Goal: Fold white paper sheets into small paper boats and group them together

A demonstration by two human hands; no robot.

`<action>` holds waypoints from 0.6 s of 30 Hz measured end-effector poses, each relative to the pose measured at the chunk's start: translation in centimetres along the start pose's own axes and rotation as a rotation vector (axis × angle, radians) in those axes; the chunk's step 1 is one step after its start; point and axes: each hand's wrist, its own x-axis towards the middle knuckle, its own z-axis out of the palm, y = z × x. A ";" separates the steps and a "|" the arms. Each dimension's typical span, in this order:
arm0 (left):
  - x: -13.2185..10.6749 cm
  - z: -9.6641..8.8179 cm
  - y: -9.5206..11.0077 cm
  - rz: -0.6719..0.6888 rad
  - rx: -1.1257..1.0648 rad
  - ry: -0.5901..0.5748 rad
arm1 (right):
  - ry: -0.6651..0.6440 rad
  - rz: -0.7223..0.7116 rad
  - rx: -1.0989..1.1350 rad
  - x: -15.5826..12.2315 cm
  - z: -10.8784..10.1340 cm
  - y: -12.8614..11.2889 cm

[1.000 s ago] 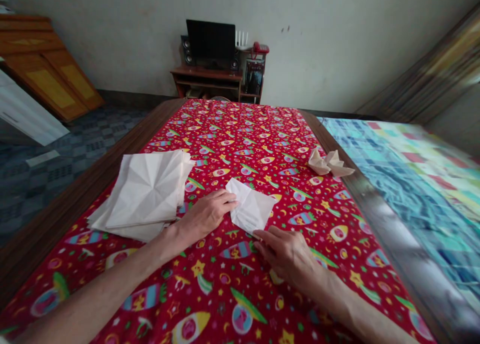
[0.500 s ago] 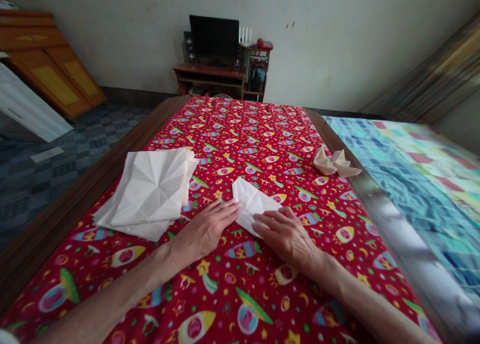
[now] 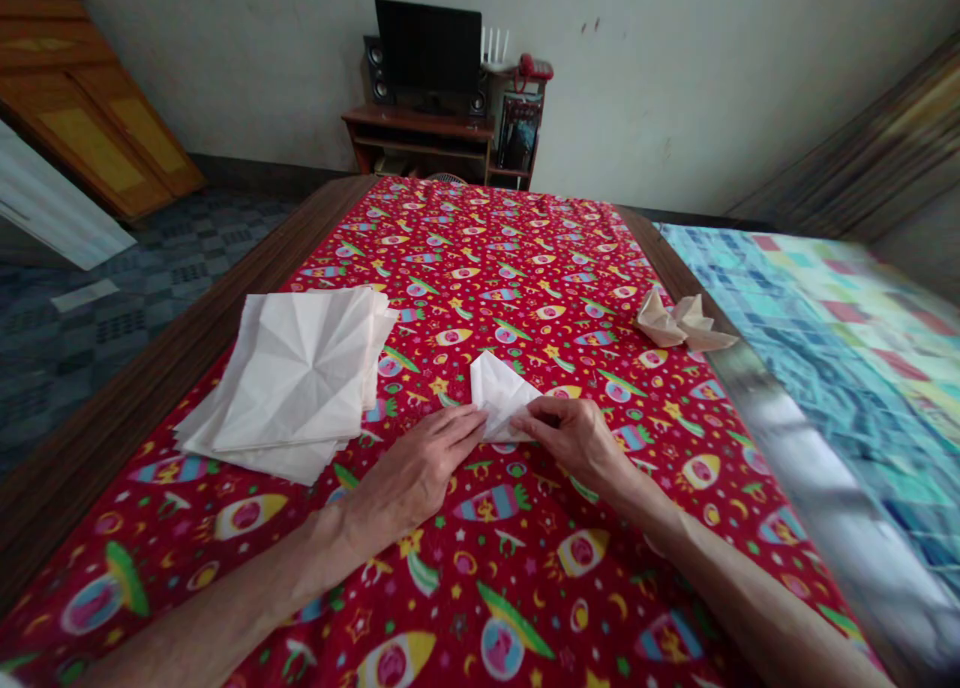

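A small white paper sheet (image 3: 498, 392), folded into a pointed shape, lies on the red patterned tablecloth (image 3: 480, 268). My left hand (image 3: 420, 468) lies flat with its fingers stretched out, the fingertips pressing the paper's left edge. My right hand (image 3: 570, 438) pinches the paper's right corner between thumb and fingers. A stack of creased white sheets (image 3: 296, 378) sits to the left of my left hand.
A folded beige paper figure (image 3: 679, 323) rests near the table's right edge. The wooden table rim (image 3: 150, 388) runs along the left. A blue patterned bed cover (image 3: 840, 368) lies to the right. A desk with a monitor (image 3: 427, 58) stands at the far wall.
My right hand has moved up from below the paper onto its right side and folded it over, so the sheet looks narrower. My left hand stays at the left edge.
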 end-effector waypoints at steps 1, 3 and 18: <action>0.1 0.0 0.2 -0.008 -0.024 0.006 | 0.002 0.011 -0.029 0.3 0.1 0.1; 0.2 -0.2 0.5 -0.025 -0.069 0.014 | -0.011 0.025 -0.089 0.7 0.2 0.2; 2.0 0.5 1.1 -0.337 -0.300 0.222 | 0.039 -0.076 -0.297 0.4 0.9 0.0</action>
